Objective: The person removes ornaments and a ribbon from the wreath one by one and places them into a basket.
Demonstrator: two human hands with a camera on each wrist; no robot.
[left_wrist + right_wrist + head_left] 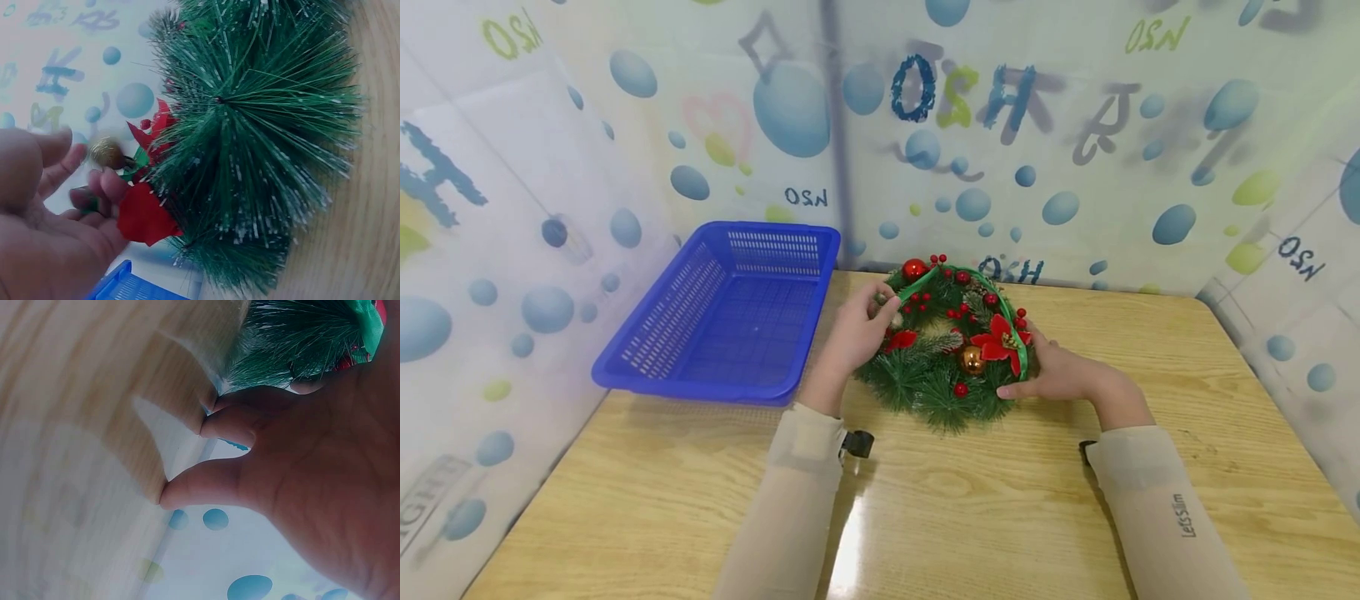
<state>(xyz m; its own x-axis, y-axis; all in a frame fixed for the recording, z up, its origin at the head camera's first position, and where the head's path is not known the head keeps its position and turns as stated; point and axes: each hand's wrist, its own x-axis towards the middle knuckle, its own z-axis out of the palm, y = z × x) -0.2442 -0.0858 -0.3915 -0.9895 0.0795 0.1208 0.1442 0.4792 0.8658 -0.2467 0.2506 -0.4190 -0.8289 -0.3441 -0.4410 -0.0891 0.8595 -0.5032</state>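
A green Christmas wreath [917, 379] with red berries, red flowers and shiny balls lies on the wooden table. Along its top and right side runs a shiny green ribbon [1017, 315]. My left hand [859, 329] pinches the ribbon's end at the wreath's left side. Close to those fingers, the left wrist view shows a gold ball [105, 152] and a red petal [145, 215]. At the right edge my right hand [1060, 371] rests with fingers spread, its thumb against the needles. In the right wrist view some of its fingertips touch the tabletop.
A blue plastic basket [715, 385] with slotted sides stands on the table, left of the wreath. Behind the table [970, 508] hangs a pale printed curtain [880, 167] with blue and green dots, and it also closes off both sides.
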